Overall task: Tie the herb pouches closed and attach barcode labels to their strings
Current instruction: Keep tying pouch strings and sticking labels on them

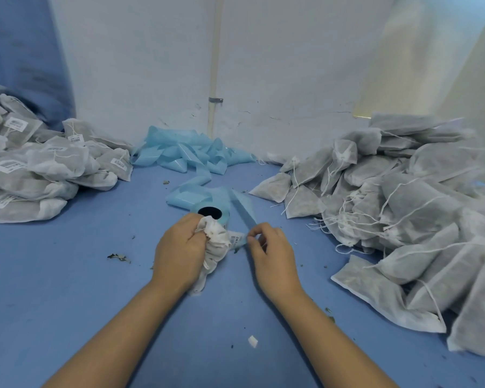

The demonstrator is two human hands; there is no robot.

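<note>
The left hand (179,249) grips the gathered neck of a white non-woven herb pouch (214,245) above the blue table (67,275). The right hand (272,247) pinches what appears to be a white barcode label (237,236) beside the light-blue label roll (212,212).

blue tabletop (67,275), pale wall (277,65), perhaps pipe (214,65)

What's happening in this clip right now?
A person is labelling herb pouches at a blue table. The left hand grips one pouch by its gathered neck, while the right hand pinches a barcode label beside it, near the label roll. Labelled pouches are piled on the left, unlabelled pouches on the right.
</note>
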